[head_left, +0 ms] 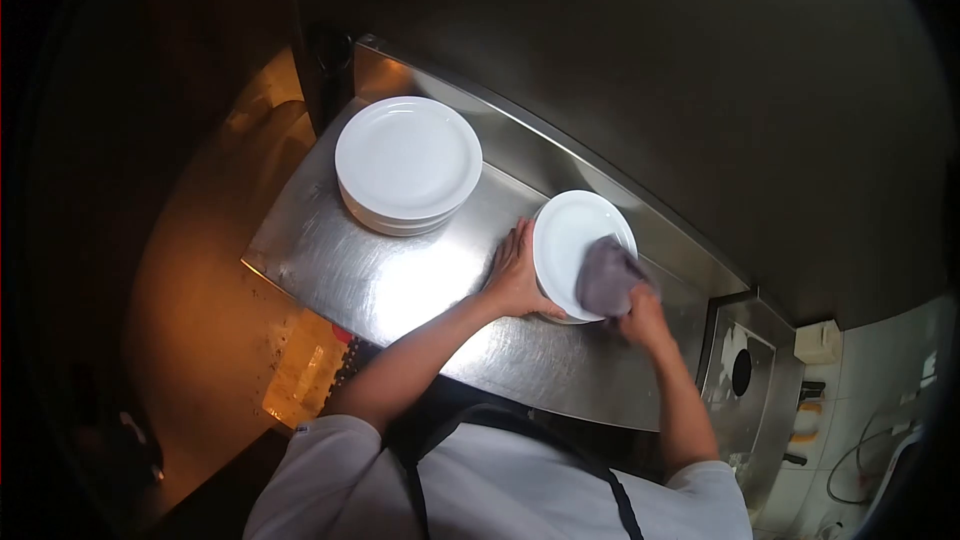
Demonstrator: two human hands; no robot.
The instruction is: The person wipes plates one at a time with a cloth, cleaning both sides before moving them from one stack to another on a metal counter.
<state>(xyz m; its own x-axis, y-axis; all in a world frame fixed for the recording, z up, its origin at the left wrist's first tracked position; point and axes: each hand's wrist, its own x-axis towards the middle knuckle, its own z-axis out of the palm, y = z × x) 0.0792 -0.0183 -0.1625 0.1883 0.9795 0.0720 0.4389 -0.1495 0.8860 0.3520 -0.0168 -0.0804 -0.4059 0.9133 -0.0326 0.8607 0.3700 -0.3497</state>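
Observation:
A white plate [561, 240] tops a stack on the steel counter, in front of me and slightly to the right. My left hand [517, 275] grips its left edge, thumb along the near rim and fingers round the far side. In my right hand [642, 318] is a bunched grey cloth [606, 278], pressed on the right part of the plate's face. The cloth hides that part of the plate and some of my fingers. To the left stands another stack of white plates [408, 158], apart from both hands.
The steel counter [330, 250] has a raised back edge against a dark wall. Its left end drops to an orange-lit floor [200, 270]. At the right are a steel basin [740, 380] with a dark round opening, and several knife-like handles [811, 390] by white tiles.

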